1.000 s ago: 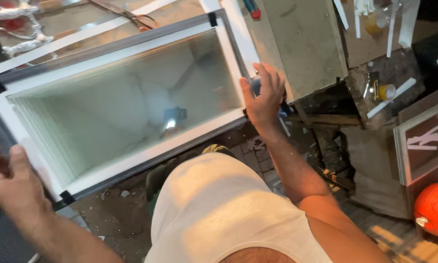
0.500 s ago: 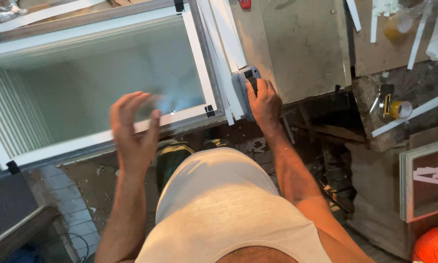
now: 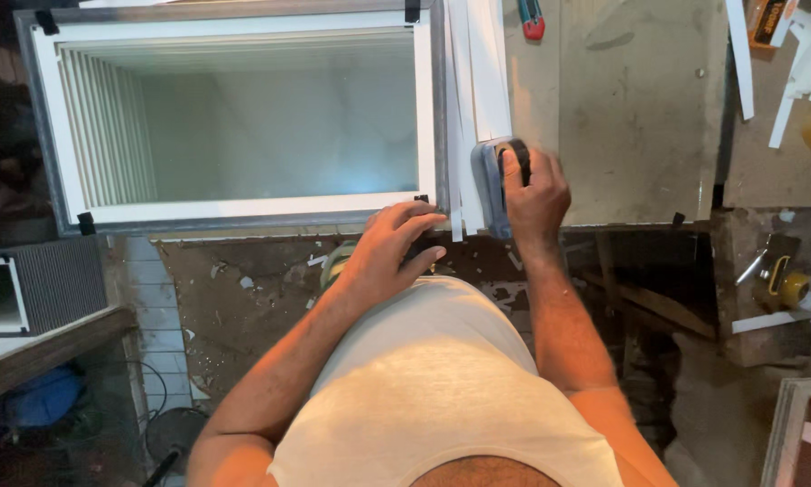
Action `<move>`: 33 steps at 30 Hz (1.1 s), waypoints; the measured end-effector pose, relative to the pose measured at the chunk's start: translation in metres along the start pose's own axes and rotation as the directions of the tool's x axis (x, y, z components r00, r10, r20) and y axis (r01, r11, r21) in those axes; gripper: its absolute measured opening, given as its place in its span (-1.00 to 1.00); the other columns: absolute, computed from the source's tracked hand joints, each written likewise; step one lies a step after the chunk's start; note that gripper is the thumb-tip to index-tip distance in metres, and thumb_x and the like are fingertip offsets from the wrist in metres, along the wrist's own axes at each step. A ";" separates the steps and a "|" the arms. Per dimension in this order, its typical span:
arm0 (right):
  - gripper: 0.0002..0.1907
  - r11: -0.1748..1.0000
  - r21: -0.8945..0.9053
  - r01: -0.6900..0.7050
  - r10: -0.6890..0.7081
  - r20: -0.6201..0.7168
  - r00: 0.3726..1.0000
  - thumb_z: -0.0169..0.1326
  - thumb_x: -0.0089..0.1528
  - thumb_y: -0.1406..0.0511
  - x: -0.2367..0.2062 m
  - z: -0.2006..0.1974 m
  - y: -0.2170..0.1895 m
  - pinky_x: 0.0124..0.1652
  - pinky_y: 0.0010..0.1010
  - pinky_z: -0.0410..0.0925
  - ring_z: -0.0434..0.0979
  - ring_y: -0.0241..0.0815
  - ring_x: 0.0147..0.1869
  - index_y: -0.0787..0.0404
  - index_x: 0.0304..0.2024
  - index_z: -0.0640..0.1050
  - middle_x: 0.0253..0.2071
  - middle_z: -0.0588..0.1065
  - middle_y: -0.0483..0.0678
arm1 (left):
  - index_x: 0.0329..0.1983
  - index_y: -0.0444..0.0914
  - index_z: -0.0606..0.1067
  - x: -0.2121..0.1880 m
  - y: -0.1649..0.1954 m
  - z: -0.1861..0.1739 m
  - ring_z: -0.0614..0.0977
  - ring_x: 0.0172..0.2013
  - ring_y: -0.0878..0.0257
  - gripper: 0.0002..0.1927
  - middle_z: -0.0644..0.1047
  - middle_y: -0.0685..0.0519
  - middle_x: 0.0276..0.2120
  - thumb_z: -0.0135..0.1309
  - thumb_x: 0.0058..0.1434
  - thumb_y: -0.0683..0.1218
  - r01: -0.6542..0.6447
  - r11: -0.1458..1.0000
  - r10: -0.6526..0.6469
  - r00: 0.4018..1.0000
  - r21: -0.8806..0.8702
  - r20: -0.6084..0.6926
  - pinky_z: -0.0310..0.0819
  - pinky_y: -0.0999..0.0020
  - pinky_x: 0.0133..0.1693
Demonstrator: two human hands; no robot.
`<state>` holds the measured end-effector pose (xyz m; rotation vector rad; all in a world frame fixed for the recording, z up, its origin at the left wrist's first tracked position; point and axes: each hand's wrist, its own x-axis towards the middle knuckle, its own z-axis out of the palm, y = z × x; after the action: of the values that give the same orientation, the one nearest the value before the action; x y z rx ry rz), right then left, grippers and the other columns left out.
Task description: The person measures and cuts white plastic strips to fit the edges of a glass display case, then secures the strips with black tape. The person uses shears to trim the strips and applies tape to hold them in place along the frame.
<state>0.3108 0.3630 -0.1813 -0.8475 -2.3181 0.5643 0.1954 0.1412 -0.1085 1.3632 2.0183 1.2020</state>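
the right hand (image 3: 534, 191) is clamped over a blue-grey hand tool (image 3: 498, 180), fingers wrapped across its black top, pressing it down on the worktop (image 3: 640, 108) just beside a bundle of white strips (image 3: 479, 81) that runs along the frame's right side. the left hand (image 3: 389, 254) is half curled and holds nothing; its fingertips (image 3: 423, 216) rest on the near right corner of the frame (image 3: 243, 216), right by a small black corner clip (image 3: 421, 198).

the frame is a white-edged rectangle with a frosted glass panel (image 3: 279, 126) inside it, lying flat, its near edge over the gap above the dirty floor (image 3: 234, 298). more black clips sit at its other corners. further out, a red-handled tool (image 3: 532, 18) lies at the top of the worktop, and a roll of tape (image 3: 798, 290) sits off on a lower surface to the right.

from where i stand it looks like the work is at that corner: one hand steadying the frame, the other holding the tool at the strip ends. the next move, i'd judge, calls for keeping the frame from sliding and lining the tool squarely with the strip, fingers well out of its path.
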 end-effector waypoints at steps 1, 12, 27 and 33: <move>-0.72 0.999 0.036 0.008 -0.007 -0.016 1.000 0.14 0.48 0.19 0.007 -0.008 -0.005 -0.14 -0.08 0.42 0.55 0.19 -0.12 0.33 -0.05 0.56 -0.18 0.52 0.14 | 0.17 -0.24 0.49 0.000 0.001 0.001 0.48 0.21 -0.03 -0.56 0.50 -0.11 0.14 0.29 0.24 -0.08 -0.001 1.000 0.001 1.000 -0.027 -0.008 0.37 0.09 0.22; -0.60 0.460 0.801 -0.383 -0.022 0.442 0.897 0.13 0.44 0.10 0.013 -0.045 -0.109 -0.20 -0.61 0.20 0.33 -0.44 -0.20 0.37 -0.04 0.60 -0.27 0.44 -0.21 | 0.17 -0.38 0.47 -0.013 -0.014 -0.014 0.62 0.02 0.29 -0.72 0.61 -0.01 -0.01 0.08 0.49 -0.14 0.052 0.274 -0.315 0.948 -0.960 -0.038 0.55 0.33 0.14; -0.41 0.046 0.728 -0.684 -0.412 0.637 0.651 0.16 0.43 0.12 -0.018 0.029 -0.232 -0.12 -0.47 0.48 0.62 -0.18 -0.12 0.61 0.17 0.48 -0.09 0.59 0.15 | 0.13 -0.38 0.50 -0.135 -0.048 -0.135 0.60 0.03 0.29 -0.77 0.62 0.01 -0.09 0.11 0.56 -0.13 -0.087 0.062 -0.023 0.996 -0.994 -0.089 0.48 0.32 0.17; -0.58 0.458 0.832 -0.312 -0.377 0.500 0.780 0.33 0.27 0.29 -0.059 0.048 -0.344 -0.15 -0.55 0.38 0.48 -0.30 -0.16 0.43 0.05 0.52 -0.16 0.52 -0.01 | 0.30 -0.25 0.38 -0.188 -0.069 -0.191 0.58 0.09 0.23 -0.56 0.53 0.00 0.07 0.09 0.43 0.00 -0.153 -0.253 -0.193 0.976 -0.955 -0.105 0.52 0.17 0.15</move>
<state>0.1678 0.0710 -0.0454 -0.0202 -1.9979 2.1103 0.0998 -0.1180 -0.0859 0.1699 0.3119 2.1952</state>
